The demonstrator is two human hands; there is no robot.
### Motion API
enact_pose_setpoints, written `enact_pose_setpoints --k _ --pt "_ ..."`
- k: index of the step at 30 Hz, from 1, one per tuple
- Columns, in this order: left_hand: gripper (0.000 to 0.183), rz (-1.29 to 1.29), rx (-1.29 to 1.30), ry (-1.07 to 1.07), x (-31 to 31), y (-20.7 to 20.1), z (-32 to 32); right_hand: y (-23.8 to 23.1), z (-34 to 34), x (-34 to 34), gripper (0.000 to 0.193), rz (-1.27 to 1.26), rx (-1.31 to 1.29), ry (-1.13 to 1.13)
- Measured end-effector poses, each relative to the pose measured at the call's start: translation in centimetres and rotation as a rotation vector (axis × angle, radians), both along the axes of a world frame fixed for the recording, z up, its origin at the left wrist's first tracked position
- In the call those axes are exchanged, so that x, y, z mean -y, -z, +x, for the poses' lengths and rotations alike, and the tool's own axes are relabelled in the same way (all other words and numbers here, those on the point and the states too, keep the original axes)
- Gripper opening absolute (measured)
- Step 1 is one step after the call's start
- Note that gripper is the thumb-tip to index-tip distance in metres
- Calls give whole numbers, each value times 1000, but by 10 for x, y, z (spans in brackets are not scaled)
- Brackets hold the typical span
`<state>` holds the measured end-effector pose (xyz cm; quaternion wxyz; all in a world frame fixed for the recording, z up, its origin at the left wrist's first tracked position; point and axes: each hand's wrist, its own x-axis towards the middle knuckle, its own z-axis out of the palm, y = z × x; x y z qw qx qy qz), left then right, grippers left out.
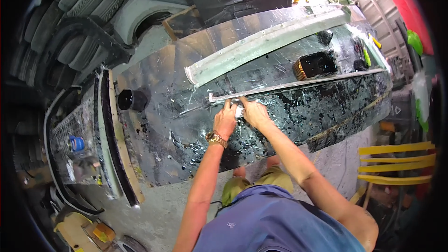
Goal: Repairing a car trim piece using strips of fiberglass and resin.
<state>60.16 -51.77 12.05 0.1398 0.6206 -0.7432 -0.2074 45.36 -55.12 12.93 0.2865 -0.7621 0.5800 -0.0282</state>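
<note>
A long thin pale strip (298, 83) lies across the black-stained work table (163, 116), its near-left end turned up in a small lip. Close to that end, my left hand (225, 120), with a gold-coloured watch on its wrist, has its fingers at the strip's near edge. Beside it my right hand (255, 113) presses its fingertips on the same edge. Both hands seem to grip the strip, though the fingertips are partly hidden. Between the hands shows a small bright white patch (239, 110), too blurred to name. Beyond the strip lies a wide curved pale-green panel (270, 42).
A black tub (322, 65) with a ridged yellowish side stands behind the strip. At the table's left is a black cup (133, 100). Farther left are curved trim pieces (112, 135) and a blue can (77, 143). Yellow bars (396, 158) stick out at right; stacked bumpers (88, 0) fill the back left.
</note>
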Motion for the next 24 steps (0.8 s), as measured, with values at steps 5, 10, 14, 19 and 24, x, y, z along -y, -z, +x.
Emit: enact_pose_setpoints --k 5,10,14,19,24 --pt "31 34 -47 -38 -5 5 2 4 -8 -14 45 -17 102 27" --pt "40 -95 -299 -160 -34 -35 14 -23 -42 -44 38 -146 358 183" --pt "36 287 -1254 -636 -65 -33 19 -45 -40 -80 22 306 750 359" --pt "50 283 -1756 -801 -68 -35 -7 -34 7 -84 24 498 1037 267" --pt "51 227 -1823 -862 -72 -28 -10 -45 12 -94 15 372 900 257"
